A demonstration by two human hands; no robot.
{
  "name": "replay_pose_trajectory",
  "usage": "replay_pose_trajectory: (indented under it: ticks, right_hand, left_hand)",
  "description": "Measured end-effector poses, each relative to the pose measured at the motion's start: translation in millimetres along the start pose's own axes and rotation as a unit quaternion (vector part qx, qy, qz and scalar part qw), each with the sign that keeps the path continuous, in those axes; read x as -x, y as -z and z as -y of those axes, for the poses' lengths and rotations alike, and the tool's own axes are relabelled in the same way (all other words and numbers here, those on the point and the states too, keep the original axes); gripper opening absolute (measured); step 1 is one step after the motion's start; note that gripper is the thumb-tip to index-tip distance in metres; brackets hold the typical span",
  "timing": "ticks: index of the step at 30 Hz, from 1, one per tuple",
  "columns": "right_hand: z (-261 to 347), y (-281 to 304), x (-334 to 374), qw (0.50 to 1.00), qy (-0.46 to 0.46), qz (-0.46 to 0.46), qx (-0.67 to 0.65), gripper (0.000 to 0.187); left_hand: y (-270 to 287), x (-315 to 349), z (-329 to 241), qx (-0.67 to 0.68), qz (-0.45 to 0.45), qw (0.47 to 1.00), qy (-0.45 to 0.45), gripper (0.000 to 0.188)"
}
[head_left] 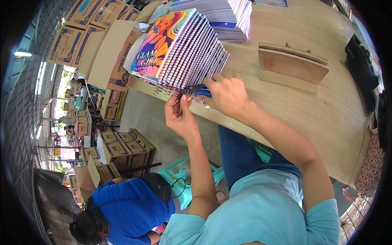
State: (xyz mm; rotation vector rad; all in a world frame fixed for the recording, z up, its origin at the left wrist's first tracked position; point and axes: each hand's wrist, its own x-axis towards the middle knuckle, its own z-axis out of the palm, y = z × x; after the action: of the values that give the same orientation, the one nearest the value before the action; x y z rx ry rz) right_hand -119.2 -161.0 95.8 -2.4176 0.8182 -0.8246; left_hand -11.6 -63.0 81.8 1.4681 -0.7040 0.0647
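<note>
A tall stack of spiral notebooks (191, 51) stands at the table's near left edge, the top cover brightly coloured with a drawn figure. Their black wire coils run down the side facing me. In my right hand (228, 93) is a pair of blue-handled pliers (201, 90), its dark jaws at the lower corner of the stack. My left hand (180, 114) is closed in a pinch at the loose coil ends (164, 90) hanging past that corner. Exactly what its fingertips grip is too small to tell.
Loose printed sheets (222, 18) are piled behind the notebooks. A wooden holder (292, 65) and a black comb-like strip (360, 75) lie to the right. Open cartons (112, 53) crowd the left side. A person in blue (130, 204) sits close at my left, near a turquoise stool (185, 179).
</note>
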Motion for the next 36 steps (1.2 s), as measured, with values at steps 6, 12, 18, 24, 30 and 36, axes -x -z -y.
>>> replay_pose_trajectory:
  ticks: [6,12,18,24,30,36]
  right_hand:
    - [-2,8,9,0.991,0.048,-0.117,0.041,0.044]
    - [3,5,3,0.991,0.059,-0.108,0.052,0.044]
    - [3,8,4,0.998,0.023,-0.053,0.020,0.043]
    - [8,12,-1,0.982,0.072,-0.164,0.060,0.043]
    - [10,11,-6,0.993,0.058,-0.085,0.057,0.041]
    - [8,11,-4,0.997,0.041,-0.054,0.021,0.039]
  left_hand:
    - [2,1,0,0.013,-0.010,1.000,0.006,0.020]
    - [0,1,-9,0.017,-0.002,1.000,0.002,0.022]
    - [2,-1,-9,0.006,-0.001,1.000,0.012,0.023]
    - [3,-2,-12,0.007,-0.009,1.000,0.004,0.025]
    - [2,-7,-17,0.025,-0.017,0.999,0.015,0.021]
    - [3,-7,-17,0.028,-0.020,0.999,0.011,0.020]
